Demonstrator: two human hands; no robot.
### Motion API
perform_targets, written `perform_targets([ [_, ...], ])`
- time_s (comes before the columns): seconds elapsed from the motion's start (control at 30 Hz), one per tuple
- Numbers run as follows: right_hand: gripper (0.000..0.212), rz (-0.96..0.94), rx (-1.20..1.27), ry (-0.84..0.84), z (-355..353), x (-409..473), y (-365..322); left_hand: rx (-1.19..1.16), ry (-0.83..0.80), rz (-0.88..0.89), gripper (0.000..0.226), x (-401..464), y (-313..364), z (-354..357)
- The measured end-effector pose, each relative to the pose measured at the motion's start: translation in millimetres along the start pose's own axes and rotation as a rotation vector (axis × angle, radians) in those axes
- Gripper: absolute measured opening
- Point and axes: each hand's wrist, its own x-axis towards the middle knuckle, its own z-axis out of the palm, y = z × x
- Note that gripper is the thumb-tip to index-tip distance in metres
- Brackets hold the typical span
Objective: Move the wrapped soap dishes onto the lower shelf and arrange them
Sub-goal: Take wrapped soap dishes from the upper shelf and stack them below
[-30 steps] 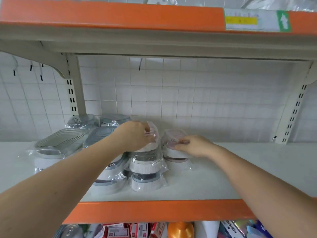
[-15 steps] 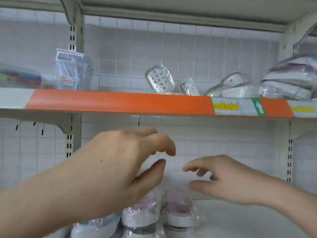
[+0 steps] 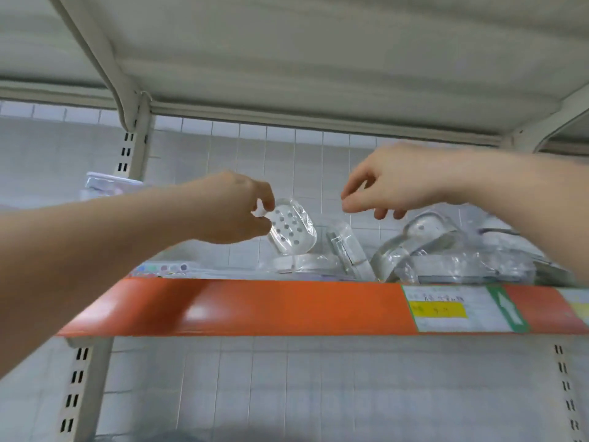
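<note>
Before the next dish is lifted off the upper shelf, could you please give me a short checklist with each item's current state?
1. Left hand has hold of the clear perforated soap dish: ok, fingertips pinch its edge.
2. Right hand is free for another: ok, holds nothing, hovers above the wrapped dishes.
3. Dish still wrapped: ok, film is visible around it.
4. Neighbouring packet clear of the lift: cannot tell, it leans close by.
5. Room on the lower shelf: cannot tell, out of view.
</note>
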Motion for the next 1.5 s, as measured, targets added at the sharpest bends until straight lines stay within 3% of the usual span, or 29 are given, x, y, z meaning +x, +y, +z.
perform_targets([
  [0.13, 0.033, 0.076, -0.133, -0.119, 20, 64, 9, 0.047, -0.133, -0.038, 0.044, 41, -6, 14],
  [0.27, 0.051, 0.082, -0.338, -0.105, 36, 108, 19, 0.028, -0.252, -0.094, 0.051, 80, -15, 16],
  [0.37, 0.058, 0.132, -0.348, -0.123, 63, 122, 40, -0.008, -0.255, -0.161, 0.056, 103, -20, 22],
  [0.5, 0.055, 0.213, -0.350, -0.293, 96, 123, 56, -0.164, -0.247, -0.224, 0.062, 128, -22, 44],
  [0.67, 0.047, 0.205, -0.275, -0.108, 93, 125, 52, -0.392, -0.226, -0.335, 0.070, 144, -29, 77],
  [0.8, 0.050, 0.272, -0.141, -0.070, 89, 122, 51, -0.597, -0.343, -0.426, 0.086, 141, -32, 88],
  [0.9, 0.058, 0.356, 0.055, -0.124, 86, 118, 53, -0.696, -0.253, -0.428, 0.081, 140, -35, 89],
  [1.0, 0.061, 0.392, 0.098, -0.172, 88, 116, 52, -0.686, -0.163, -0.425, 0.070, 139, -32, 90],
  [1.1, 0.067, 0.357, -0.011, -0.154, 88, 115, 50, -0.661, -0.093, -0.456, 0.068, 133, -26, 92],
  [1.23, 0.057, 0.279, -0.224, -0.083, 91, 115, 40, -0.719, -0.018, -0.481, 0.057, 128, -23, 90],
  [1.33, 0.061, 0.192, -0.203, 0.050, 82, 114, 34, -0.816, 0.018, -0.468, 0.061, 120, -19, 67],
  [1.5, 0.070, 0.048, 0.020, 0.362, 43, 101, 18, -0.557, 0.275, -0.412, 0.066, 83, -19, 22],
])
